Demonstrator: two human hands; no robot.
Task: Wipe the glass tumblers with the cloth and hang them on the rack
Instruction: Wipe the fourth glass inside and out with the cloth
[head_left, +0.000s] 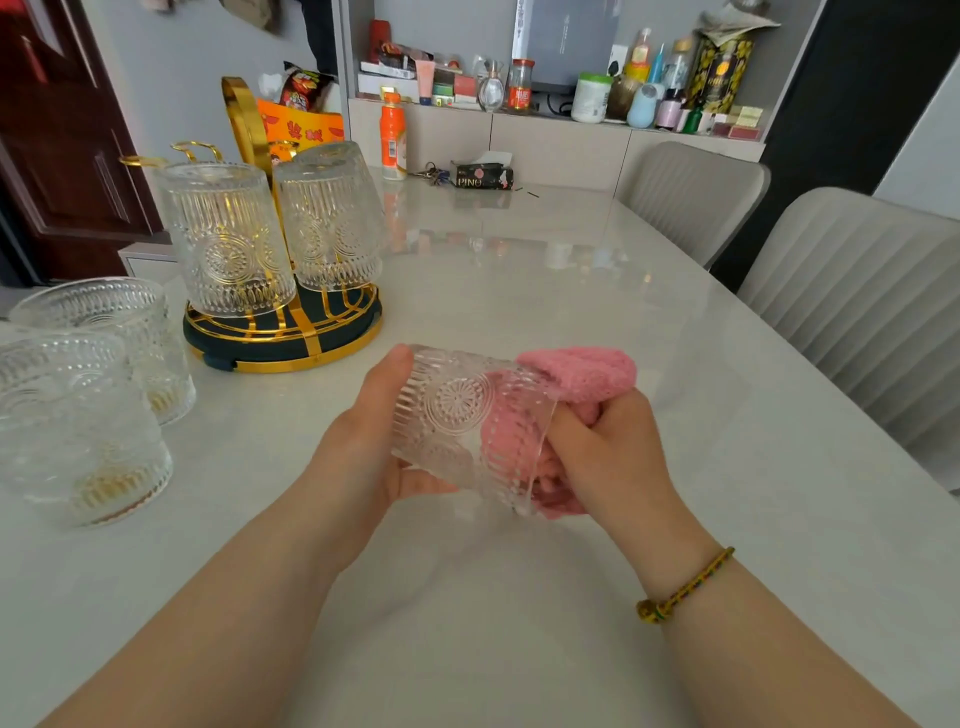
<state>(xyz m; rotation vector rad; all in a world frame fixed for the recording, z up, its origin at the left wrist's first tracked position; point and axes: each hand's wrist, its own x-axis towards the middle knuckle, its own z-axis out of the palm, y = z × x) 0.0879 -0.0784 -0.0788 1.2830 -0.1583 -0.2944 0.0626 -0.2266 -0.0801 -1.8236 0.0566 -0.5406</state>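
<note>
Altogether five tumblers, one rack, one cloth.

The only legible word is "PINO", in pale capitals on a dark tissue packet at the far edge of the worktop; red characters on an orange bag and the orange bottle label are too blurred to read.

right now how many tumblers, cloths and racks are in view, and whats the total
tumblers: 5
cloth: 1
rack: 1
total: 7
</note>
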